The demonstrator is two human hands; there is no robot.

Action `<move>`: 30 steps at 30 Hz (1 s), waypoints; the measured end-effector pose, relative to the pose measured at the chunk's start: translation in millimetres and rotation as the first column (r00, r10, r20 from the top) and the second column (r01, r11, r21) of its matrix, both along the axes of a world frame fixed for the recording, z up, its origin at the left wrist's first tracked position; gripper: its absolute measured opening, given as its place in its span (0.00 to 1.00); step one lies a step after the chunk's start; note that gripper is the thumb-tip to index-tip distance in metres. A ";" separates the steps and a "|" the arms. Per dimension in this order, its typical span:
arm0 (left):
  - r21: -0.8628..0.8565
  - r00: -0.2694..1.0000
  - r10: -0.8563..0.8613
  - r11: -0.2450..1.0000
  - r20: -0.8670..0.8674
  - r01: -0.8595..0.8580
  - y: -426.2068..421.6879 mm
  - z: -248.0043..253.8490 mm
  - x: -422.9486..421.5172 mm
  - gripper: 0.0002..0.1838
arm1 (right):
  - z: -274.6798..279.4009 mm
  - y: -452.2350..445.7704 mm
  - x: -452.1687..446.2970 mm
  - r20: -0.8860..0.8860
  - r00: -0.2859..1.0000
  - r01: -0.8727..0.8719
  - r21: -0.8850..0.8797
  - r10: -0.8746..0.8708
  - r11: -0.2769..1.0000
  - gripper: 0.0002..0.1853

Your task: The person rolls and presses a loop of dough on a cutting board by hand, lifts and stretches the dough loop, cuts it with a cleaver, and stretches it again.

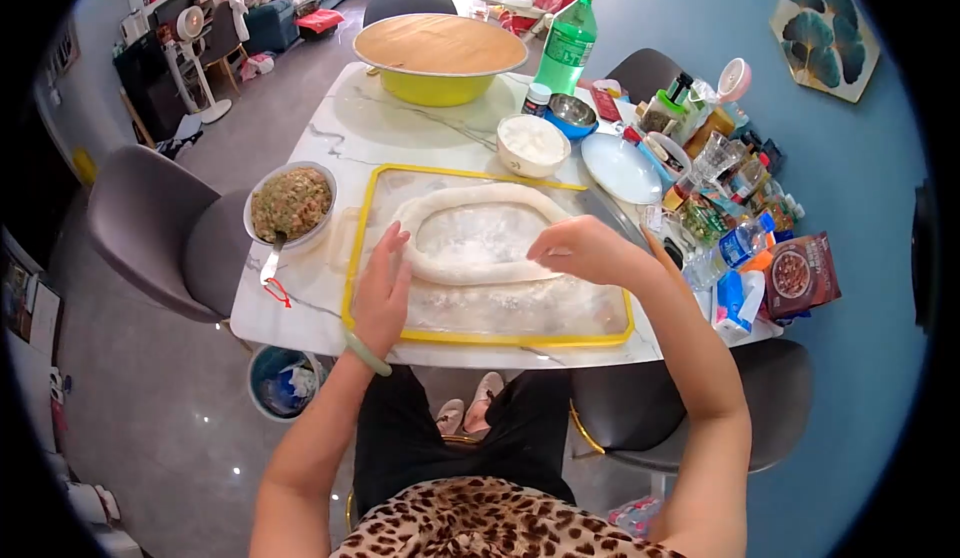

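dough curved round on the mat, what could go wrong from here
The dough might thin or tear if the left hand and right hand work it unevenly. It could stick to the mat where the flour is patchy. The spoon juts past the rim of the bowl near the table's left edge, so the left hand could knock it.

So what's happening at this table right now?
Someone's left hand, fingers extended, is at the left end of a ring of dough, and the right hand, fingers curled, is at its right end. The ring lies on a yellow-edged mat dusted with white powder. A bowl of chopped mixture with a spoon stands left of the mat.
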State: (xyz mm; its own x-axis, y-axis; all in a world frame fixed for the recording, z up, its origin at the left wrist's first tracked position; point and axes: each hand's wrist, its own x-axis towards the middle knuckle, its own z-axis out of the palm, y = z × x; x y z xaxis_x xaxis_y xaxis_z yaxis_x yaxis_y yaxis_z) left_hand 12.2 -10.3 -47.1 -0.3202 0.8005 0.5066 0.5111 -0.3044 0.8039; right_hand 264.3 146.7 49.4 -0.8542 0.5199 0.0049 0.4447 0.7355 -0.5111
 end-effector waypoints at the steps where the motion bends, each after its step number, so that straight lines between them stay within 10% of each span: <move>1: 0.000 1.000 -0.005 1.000 0.000 0.005 0.7 0.6 -0.4 0.28 | 8.1 -7.3 -11.6 0.069 0.996 0.052 0.064 -0.057 0.997 0.08; 4: 0.006 0.999 0.002 1.000 -0.052 -0.002 -0.8 -1.9 -2.8 0.27 | 18.0 6.7 -43.4 -0.275 0.954 0.126 0.016 -0.117 0.992 0.08; 10: 0.025 0.954 0.050 0.999 -0.294 -0.045 -4.1 7.8 5.0 0.27 | -11.5 8.6 -66.1 0.079 0.997 0.010 0.123 -0.020 0.992 0.12; 12: 0.027 0.927 0.035 0.999 -0.374 -0.027 -5.1 22.9 19.8 0.27 | -39.3 14.9 -47.4 -0.136 0.974 -0.064 0.600 0.180 0.797 0.17; 16: -0.001 0.884 0.009 1.000 -0.468 -0.011 37.4 23.3 45.7 0.26 | -58.8 -1.6 -44.9 -0.102 0.994 -0.034 0.127 0.047 0.991 0.20; 18: -0.024 0.899 0.004 1.000 -0.437 -0.017 75.5 12.2 51.8 0.26 | -78.4 -11.9 -67.8 -0.334 0.938 -0.010 0.240 0.093 0.971 0.17; 20: -0.055 0.915 0.007 0.998 -0.404 -0.032 80.2 13.1 57.1 0.26 | -88.6 -20.4 -71.0 -0.152 0.987 0.093 0.335 -0.044 0.938 0.19; 23: -0.458 0.956 -0.188 0.887 -0.224 0.067 45.5 25.3 61.2 0.29 | -99.8 -49.7 -51.4 -0.208 0.976 0.136 0.368 -0.061 0.920 0.19; 25: -0.319 0.713 -0.243 0.947 -0.658 0.028 8.0 12.7 56.7 0.31 | -98.9 -82.9 -28.7 -0.206 0.978 0.133 0.503 -0.031 0.854 0.20; 30: -0.244 0.613 -0.162 0.968 -0.774 -0.053 16.3 3.5 45.8 0.29 | -107.9 -48.6 -38.1 -0.081 0.995 0.101 0.640 -0.064 0.761 0.22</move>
State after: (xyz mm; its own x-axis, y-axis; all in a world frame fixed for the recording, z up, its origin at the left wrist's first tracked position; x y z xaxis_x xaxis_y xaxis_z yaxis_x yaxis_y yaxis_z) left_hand 58.0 6.0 -43.6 0.1611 0.9234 0.3483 0.9631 -0.2242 0.1490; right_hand 226.2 98.2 -58.5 -0.7972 0.4472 0.4056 0.5059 0.8614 0.0446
